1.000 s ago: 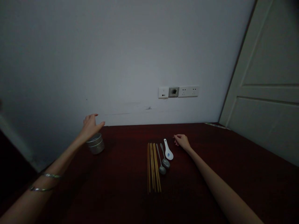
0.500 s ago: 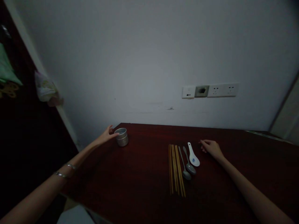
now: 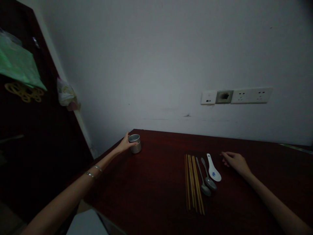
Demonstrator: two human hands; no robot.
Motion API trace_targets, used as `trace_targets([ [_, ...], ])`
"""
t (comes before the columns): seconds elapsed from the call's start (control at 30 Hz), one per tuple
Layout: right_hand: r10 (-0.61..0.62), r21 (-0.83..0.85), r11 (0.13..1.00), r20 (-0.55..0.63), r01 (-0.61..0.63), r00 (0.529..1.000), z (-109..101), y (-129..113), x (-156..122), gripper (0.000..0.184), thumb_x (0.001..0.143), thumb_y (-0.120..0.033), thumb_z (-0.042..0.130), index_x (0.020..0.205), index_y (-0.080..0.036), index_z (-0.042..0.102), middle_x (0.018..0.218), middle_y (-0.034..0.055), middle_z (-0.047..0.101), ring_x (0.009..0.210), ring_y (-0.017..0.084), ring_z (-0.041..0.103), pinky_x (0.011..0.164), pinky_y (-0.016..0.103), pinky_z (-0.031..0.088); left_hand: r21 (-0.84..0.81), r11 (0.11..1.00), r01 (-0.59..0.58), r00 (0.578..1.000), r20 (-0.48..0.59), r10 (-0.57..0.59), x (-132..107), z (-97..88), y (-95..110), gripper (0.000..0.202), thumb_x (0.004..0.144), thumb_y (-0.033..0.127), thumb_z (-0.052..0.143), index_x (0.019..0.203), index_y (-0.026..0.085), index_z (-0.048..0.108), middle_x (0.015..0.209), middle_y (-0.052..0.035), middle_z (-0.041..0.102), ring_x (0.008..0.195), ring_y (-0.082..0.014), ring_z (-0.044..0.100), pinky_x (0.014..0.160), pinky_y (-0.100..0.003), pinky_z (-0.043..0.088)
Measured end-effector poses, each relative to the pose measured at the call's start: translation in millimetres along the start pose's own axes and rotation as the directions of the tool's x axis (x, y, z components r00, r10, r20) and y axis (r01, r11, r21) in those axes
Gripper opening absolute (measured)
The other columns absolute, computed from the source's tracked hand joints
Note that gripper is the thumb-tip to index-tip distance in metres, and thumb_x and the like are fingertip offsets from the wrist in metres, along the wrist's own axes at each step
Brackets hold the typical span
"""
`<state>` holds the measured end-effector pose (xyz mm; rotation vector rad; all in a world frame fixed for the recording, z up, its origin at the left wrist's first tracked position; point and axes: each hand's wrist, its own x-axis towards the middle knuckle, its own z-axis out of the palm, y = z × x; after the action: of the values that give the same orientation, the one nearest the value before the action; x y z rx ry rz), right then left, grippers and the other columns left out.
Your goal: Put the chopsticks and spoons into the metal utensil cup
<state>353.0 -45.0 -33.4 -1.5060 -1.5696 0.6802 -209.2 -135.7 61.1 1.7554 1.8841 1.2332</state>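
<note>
At the far left of the table, a grey metal cup point(image 3: 137, 148) stands upright. My left hand point(image 3: 125, 143) is wrapped round its left side, the thumb across the front and the fingers behind, partly hidden. On the right, my right hand point(image 3: 236, 161) rests on the table with its fingers curled in and nothing visible in them. Just left of that hand lies a white soup spoon point(image 3: 214, 173) with a blue mark. Two metal spoons point(image 3: 210, 184) lie beside it, then several wooden chopsticks point(image 3: 193, 182) side by side.
The dark red table point(image 3: 151, 182) meets a pale wall point(image 3: 146, 65) at its back edge. Sockets and switches point(image 3: 237, 96) line the wall at right. A dark door point(image 3: 36, 137) with a green cloth point(image 3: 19, 62) is at left. A pale object point(image 3: 86, 223) sits below the table's front left edge.
My left hand has closed round the cup, its thumb now lying against the front. The view has turned a little to the left. My right hand and the utensils have stayed put.
</note>
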Motion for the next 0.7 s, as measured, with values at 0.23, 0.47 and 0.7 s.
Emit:
trace_targets([
  [0.23, -0.002, 0.04, 0.999, 0.003, 0.002, 1.0, 1.0, 1.9, 0.8, 0.035, 0.071, -0.044, 0.048, 0.074, -0.012, 0.064, 0.051, 0.0048, 0.061, 0.042, 0.014, 0.055, 0.042, 0.024, 0.042, 0.026, 0.999, 0.025, 0.997, -0.07, -0.023, 4.7, 1.3, -5.9, 0.099, 0.055, 0.04, 0.072, 0.134, 0.012, 0.018, 0.122, -0.0203, 0.048, 0.111, -0.0287, 0.049, 0.092, -0.041, 0.039],
  [0.47, -0.028, 0.03, 0.999, -0.003, 0.028, 1.0, 1.8, 0.7, -0.3, 0.035, 0.073, -0.043, 0.047, 0.075, -0.012, 0.063, 0.05, 0.0031, 0.059, 0.041, 0.013, 0.054, 0.041, 0.022, 0.041, 0.02, 0.999, 0.046, 0.993, -0.109, -0.043, 5.1, 3.8, 4.1, 0.082, 0.055, 0.039, 0.071, 0.123, 0.01, 0.036, 0.117, -0.0184, 0.053, 0.105, -0.0279, 0.054, 0.087, -0.04, 0.043],
  [0.7, -0.007, 0.083, 0.996, -0.024, 0.009, 1.0, 3.9, -3.2, -1.2, 0.031, 0.073, -0.04, 0.048, 0.074, -0.013, 0.063, 0.047, 0.0012, 0.058, 0.039, 0.012, 0.053, 0.038, 0.021, 0.04, 0.031, 0.998, -0.061, 0.996, -0.071, 0.063, 21.6, 35.9, 55.2, 0.075, 0.057, 0.039, 0.069, 0.12, 0.01, 0.042, 0.114, -0.0171, 0.055, 0.103, -0.027, 0.055, 0.088, -0.039, 0.042],
])
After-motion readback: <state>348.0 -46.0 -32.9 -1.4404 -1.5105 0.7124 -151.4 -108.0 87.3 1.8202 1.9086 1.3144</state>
